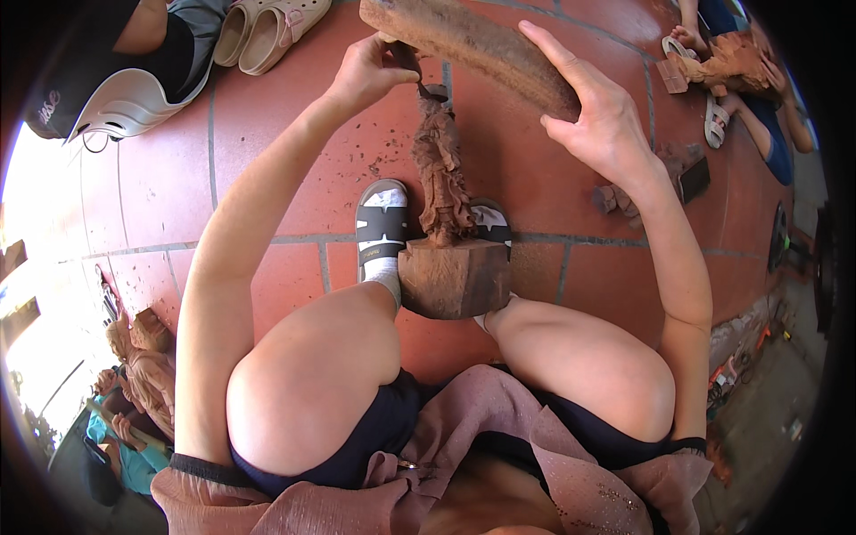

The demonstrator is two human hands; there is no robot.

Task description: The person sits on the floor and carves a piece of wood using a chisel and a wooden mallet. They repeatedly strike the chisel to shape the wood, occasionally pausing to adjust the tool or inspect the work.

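Observation:
A carved brown wooden figure stands on its thick, faceted block base between my feet. My left hand is closed at the figure's top, pinching a thin dark piece whose kind I cannot make out. Across the upper middle, above the figure, lies a thick, slightly curved length of rough brown wood. My right hand has its right end between thumb and index finger. The other fingers are largely hidden.
Small wood chips dot the red tiled floor. Another carved piece lies right. A person handles a wooden carving at upper right. Pale clogs and a person in dark clothing occupy upper left; carved figures stand lower left.

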